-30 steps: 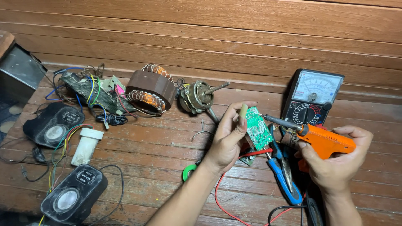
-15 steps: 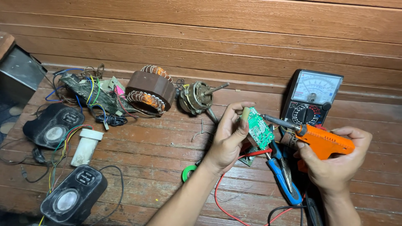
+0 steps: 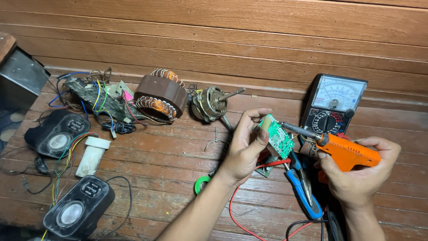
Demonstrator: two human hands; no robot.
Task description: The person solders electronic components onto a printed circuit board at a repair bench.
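The left hand [image 3: 244, 149] pinches a small green circuit board [image 3: 278, 139] upright above the wooden floor's right side; the right hand [image 3: 361, 176] grips an orange pistol-shaped soldering iron [image 3: 345, 151], its tip pointing left, touching the board.

Two black speakers [image 3: 58, 136] [image 3: 78, 207], two motor parts [image 3: 160, 93] [image 3: 211, 102], one multimeter [image 3: 333, 103], one soldering gun [image 3: 345, 151].

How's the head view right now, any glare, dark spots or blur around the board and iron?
Head view: sharp and evenly lit on the green board in the left hand and the orange iron in the right hand; mild glare on the meter face; left edge and bottom corners fall into shadow, dimming the speakers; no motion blur visible.
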